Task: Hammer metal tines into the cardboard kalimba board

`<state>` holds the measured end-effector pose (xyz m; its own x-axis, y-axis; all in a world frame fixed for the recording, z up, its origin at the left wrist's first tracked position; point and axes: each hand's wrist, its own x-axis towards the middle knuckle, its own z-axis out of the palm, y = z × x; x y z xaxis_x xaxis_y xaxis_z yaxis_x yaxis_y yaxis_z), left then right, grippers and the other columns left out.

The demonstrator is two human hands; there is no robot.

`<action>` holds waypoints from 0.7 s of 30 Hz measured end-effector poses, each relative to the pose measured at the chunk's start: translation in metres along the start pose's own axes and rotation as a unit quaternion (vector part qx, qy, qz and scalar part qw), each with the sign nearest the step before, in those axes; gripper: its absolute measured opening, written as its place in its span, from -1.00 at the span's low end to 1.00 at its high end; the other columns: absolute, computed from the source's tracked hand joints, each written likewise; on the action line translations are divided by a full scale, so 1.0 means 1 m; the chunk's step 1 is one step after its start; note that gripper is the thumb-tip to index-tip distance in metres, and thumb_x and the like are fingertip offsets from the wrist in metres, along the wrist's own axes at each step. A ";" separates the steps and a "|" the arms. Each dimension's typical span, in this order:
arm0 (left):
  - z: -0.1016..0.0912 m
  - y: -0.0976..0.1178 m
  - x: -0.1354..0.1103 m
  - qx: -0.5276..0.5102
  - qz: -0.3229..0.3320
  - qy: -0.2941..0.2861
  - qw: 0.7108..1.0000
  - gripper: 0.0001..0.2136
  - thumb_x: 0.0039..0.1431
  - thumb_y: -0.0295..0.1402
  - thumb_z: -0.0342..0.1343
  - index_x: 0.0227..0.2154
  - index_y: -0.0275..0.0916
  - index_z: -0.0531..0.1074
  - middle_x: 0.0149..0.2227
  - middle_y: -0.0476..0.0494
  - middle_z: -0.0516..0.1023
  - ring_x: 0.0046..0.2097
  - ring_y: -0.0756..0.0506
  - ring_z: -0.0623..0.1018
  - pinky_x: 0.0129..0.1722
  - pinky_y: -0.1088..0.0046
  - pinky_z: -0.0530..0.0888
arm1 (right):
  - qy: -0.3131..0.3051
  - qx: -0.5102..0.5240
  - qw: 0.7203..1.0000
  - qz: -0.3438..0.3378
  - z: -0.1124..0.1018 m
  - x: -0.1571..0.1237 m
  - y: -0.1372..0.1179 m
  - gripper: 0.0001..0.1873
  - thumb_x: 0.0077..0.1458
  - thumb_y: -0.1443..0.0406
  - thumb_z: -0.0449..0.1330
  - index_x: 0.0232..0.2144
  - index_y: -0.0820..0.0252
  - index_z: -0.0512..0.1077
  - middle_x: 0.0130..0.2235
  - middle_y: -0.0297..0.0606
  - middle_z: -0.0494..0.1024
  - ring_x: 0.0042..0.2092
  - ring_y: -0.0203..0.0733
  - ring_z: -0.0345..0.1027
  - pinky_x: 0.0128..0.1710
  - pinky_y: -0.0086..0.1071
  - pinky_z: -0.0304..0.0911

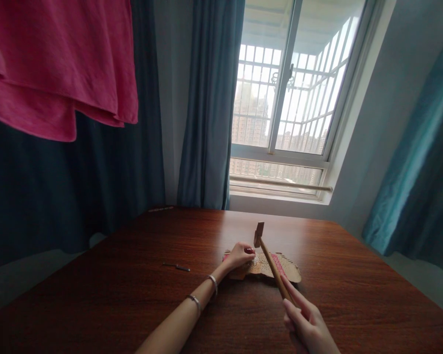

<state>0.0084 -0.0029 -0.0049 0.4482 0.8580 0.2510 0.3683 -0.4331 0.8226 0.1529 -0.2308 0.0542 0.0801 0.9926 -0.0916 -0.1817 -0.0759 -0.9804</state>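
Brown tabletop (114,305) fills the bottom; lower centre, a patterned sheet (260,265) seems part-finished, its right end plainer. The right hand (308,317) clenches a hammer (271,263); the left hand (239,255) curls, contents unclear.

Two bare human grips are in view: one left grip (239,255) and one right grip (310,319). Two silver metal bracelets (213,282) circle one forearm. There is one hammer with a long tan wooden handle (271,263), one dark red, rounded piece (249,250), one flat tan sheet with pink patches (291,269), its many small holes too fine to count, and one slim dark tool (183,268). One glossy brown wood-grain counter (125,295) carries things. Around it: one bright pink cloth (59,64), three lengths of blue curtain (210,108) and one light-framed window (273,150) with two tall upper panes.
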 end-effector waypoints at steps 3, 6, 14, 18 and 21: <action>0.001 0.000 0.000 -0.001 -0.006 -0.001 1.000 -0.79 -0.14 -0.32 0.07 -0.52 -0.38 0.49 -0.50 -0.07 0.51 -0.43 0.00 0.41 -0.48 0.59 0.25 | 0.007 0.016 1.000 -0.005 0.002 0.001 0.000 -0.03 -0.14 -0.03 0.20 0.20 0.28 -0.06 -0.69 -0.59 0.07 -0.72 -0.54 -0.21 -0.79 -0.64 -0.31; 0.001 0.000 0.000 0.000 0.000 -0.005 1.000 -0.79 -0.14 -0.33 0.07 -0.50 -0.38 0.50 -0.51 -0.07 0.50 -0.44 0.00 0.40 -0.48 0.59 0.25 | 0.014 0.015 1.000 0.003 0.003 0.001 -0.001 -0.08 -0.17 -0.01 0.22 0.17 0.26 0.04 -0.69 -0.58 0.09 -0.73 -0.55 -0.22 -0.80 -0.63 -0.34; -0.002 0.002 -0.002 0.015 0.005 -0.010 1.000 -0.77 -0.13 -0.33 0.05 -0.48 -0.38 0.52 -0.50 -0.07 0.52 -0.43 -0.01 0.41 -0.47 0.58 0.26 | 0.031 0.028 0.999 -0.010 0.004 0.002 0.003 -0.12 -0.16 0.03 0.24 0.15 0.26 0.07 -0.69 -0.56 0.08 -0.67 -0.50 -0.08 -0.74 -0.64 -0.25; -0.002 0.004 -0.003 0.009 0.005 -0.010 1.000 -0.77 -0.13 -0.33 0.04 -0.47 -0.37 0.52 -0.50 -0.07 0.51 -0.43 -0.01 0.42 -0.47 0.58 0.26 | 0.035 0.026 0.999 -0.003 0.005 0.002 0.004 -0.11 -0.20 0.00 0.25 0.14 0.26 0.12 -0.68 -0.53 0.14 -0.69 -0.52 -0.11 -0.75 -0.63 -0.27; -0.002 0.005 -0.003 0.013 0.002 -0.005 1.000 -0.78 -0.14 -0.33 0.05 -0.49 -0.37 0.51 -0.51 -0.05 0.51 -0.44 -0.01 0.41 -0.48 0.58 0.26 | 0.028 0.012 0.999 -0.010 0.005 0.002 0.002 -0.10 -0.15 0.00 0.21 0.17 0.23 0.03 -0.68 -0.54 0.15 -0.71 -0.52 -0.16 -0.77 -0.62 -0.30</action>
<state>0.0071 -0.0071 -0.0001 0.4578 0.8535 0.2488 0.3873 -0.4434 0.8084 0.1478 -0.2285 0.0527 0.1388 0.9869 -0.0819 -0.2037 -0.0524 -0.9776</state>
